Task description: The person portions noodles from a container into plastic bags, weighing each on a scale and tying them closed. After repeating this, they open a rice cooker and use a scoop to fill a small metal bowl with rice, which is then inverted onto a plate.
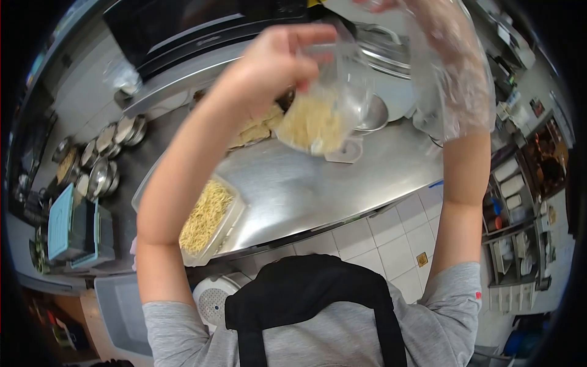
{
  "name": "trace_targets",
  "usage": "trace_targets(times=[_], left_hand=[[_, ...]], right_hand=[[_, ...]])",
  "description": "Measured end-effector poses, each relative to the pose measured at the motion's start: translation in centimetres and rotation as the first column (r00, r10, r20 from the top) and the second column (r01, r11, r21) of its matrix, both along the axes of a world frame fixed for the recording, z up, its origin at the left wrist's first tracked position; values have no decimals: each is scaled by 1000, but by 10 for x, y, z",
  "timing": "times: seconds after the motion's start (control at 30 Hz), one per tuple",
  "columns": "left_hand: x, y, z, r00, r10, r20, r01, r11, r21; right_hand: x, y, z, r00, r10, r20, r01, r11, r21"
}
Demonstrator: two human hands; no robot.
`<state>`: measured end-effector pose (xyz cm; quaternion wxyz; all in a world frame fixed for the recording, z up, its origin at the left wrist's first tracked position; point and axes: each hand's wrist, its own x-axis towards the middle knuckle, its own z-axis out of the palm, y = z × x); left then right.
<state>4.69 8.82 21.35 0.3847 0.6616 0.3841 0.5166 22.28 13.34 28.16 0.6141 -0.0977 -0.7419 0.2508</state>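
Note:
My left hand (290, 58), blurred by motion, is closed at the top of a clear plastic bag (315, 122). Pale yellow noodle-like strands show in the bag, which hangs over the steel counter (287, 183). Raised at the upper right, my right hand (422, 15) wears a loose clear plastic glove (458, 79) reaching down the forearm; the frame's top edge cuts off part of the hand. Below my left forearm, a clear plastic tub (229, 229) holds a heap of thin yellow noodles (206, 217).
A metal bowl (373, 115) and a shiny lid (382, 52) are behind the bag. Flat pale pieces (257, 129) lie on the counter. Several metal bowls (104, 177) stand at left, near a blue-lidded container (67, 217). Shelves (520, 244) line the right side.

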Motion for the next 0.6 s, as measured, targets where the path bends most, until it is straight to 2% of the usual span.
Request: trace_targets(times=[0.03,0.07,0.13,0.17,0.23,0.27,0.4,0.6], left_hand=[[4,14,15,999,-22,-38,24,999,33],[9,33,22,998,33,-50,-28,995,92],[10,84,26,970,-225,91,231,971,-67],[18,100,22,968,-235,87,241,968,-65],[41,125,7,999,38,19,-37,997,-71],[51,133,-2,997,63,-35,-67,991,-117],[71,154,-39,999,1,-36,-8,983,-185],[76,138,-67,988,10,-154,-24,996,-90]], right_hand=[[18,3,-6,1000,-21,-15,20,999,-34],[35,4,-14,998,-36,-44,33,996,-83],[65,6,-36,992,-66,-108,45,980,-193],[92,40,-43,975,-162,155,181,976,-121],[125,48,-68,970,-159,184,193,964,-184],[137,49,-78,967,-142,213,195,948,-250],[168,44,-111,971,-117,210,190,907,-376],[174,50,-150,973,-58,221,170,833,-526]])
